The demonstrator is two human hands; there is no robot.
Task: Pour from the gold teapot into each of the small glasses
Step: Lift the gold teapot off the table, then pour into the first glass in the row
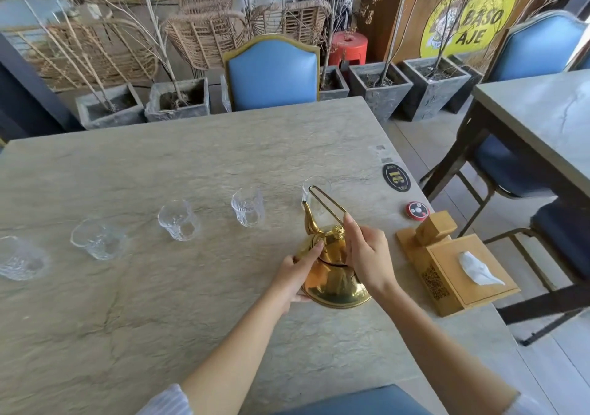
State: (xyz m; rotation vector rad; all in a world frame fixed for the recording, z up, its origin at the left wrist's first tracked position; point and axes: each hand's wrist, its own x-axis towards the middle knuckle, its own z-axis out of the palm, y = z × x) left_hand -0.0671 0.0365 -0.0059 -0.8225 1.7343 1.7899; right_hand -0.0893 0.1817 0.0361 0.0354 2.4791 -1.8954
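Head view shows the gold teapot (332, 267) tilted toward 12 o'clock, its spout at the rightmost small glass (316, 195), because the right hand (367, 255) grips the handle while the left hand (295, 274) holds its side, steadying it above the surface (159, 318).

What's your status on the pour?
Right hand holds the handle, left hand steadies the teapot. Teapot tipped, spout at the rightmost glass. Nothing in the way.
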